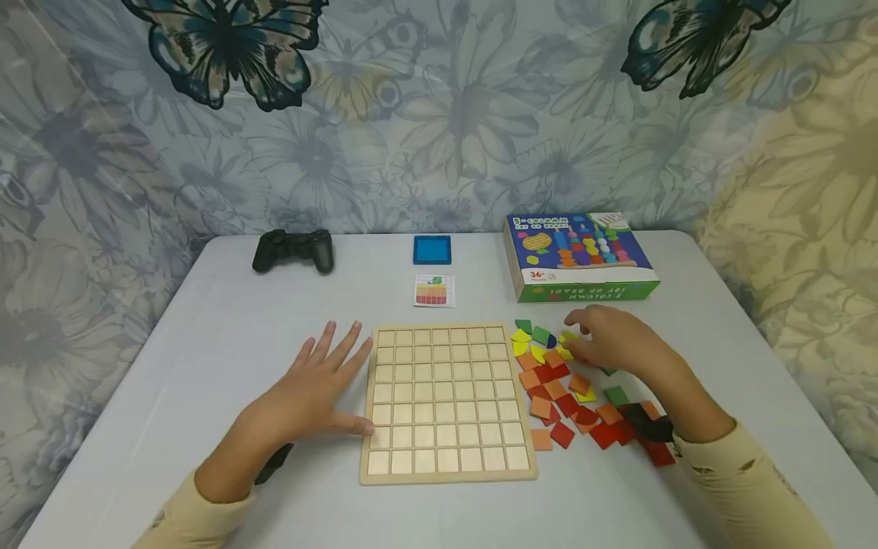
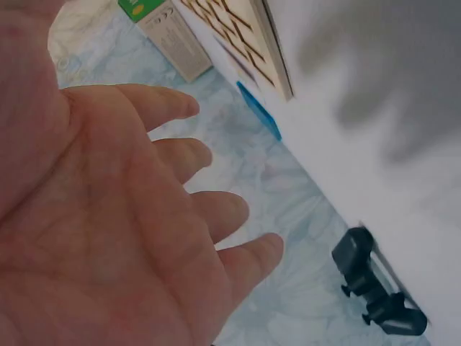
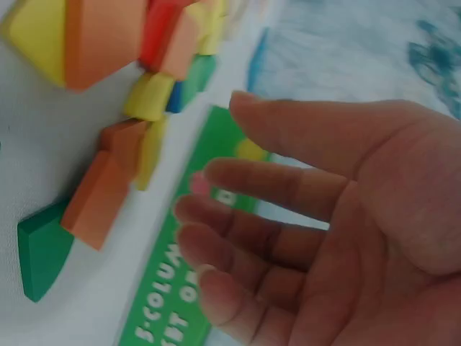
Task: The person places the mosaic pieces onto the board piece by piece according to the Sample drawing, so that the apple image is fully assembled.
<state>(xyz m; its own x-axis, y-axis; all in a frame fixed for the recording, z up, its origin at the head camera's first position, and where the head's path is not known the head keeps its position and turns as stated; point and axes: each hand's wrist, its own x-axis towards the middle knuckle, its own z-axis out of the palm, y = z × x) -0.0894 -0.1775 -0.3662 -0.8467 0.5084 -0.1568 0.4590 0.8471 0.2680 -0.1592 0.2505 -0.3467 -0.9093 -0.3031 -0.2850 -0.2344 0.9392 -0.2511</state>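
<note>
A square wooden grid board (image 1: 449, 479) lies flat on the white table. My left hand (image 1: 312, 389) is spread beside it, thumb tip right at the board's left edge; its palm and parted fingers show bare in the left wrist view. To the board's right lies a loose pile of coloured pieces, among them a red piece (image 1: 562, 435), an orange piece (image 1: 541, 439), a yellow piece (image 1: 521, 335) and a green piece (image 1: 616, 396). Over the far part of this pile hovers my right hand (image 1: 613, 341). Its fingers are loosely bent with nothing between them in the right wrist view.
A small printed card (image 1: 434, 291) lies beyond the board, with a blue square tray (image 1: 432, 250) behind it. At the back left sits a black game controller (image 1: 293, 250). A bead-set box (image 1: 579, 257) stands at the back right, behind my right hand.
</note>
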